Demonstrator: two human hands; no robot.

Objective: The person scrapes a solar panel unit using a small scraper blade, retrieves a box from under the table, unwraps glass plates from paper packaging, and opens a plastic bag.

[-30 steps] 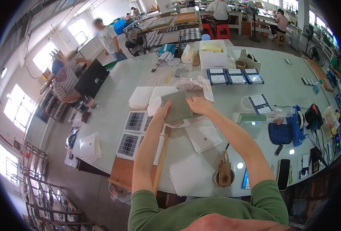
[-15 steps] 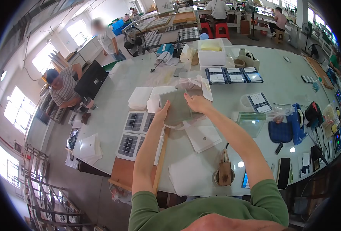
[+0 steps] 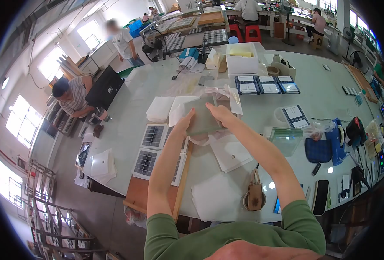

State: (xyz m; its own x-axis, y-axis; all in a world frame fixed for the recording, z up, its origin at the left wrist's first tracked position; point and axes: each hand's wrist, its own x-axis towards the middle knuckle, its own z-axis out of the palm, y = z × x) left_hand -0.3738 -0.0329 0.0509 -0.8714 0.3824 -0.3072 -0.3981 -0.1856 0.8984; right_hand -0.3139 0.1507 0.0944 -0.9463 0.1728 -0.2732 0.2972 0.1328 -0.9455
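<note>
Head view: beyond the wooden board at the near edge of the counter, the left hand and right hand each show a closed grip on opposite sides of a grey-green panel, just past the board's far end. Even, light edge pressure and level support are advised. The panel appears near-square, long axis indeterminate; its side edges run away from the person, leaning slightly left, with pinkish wrapping farther beyond the board.

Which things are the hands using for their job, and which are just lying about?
Seem to be in use:
grey-green sheet, held by left hand and right hand
pinkish paper beside it

Seem to be just lying about:
phone
blue quilted square
</note>
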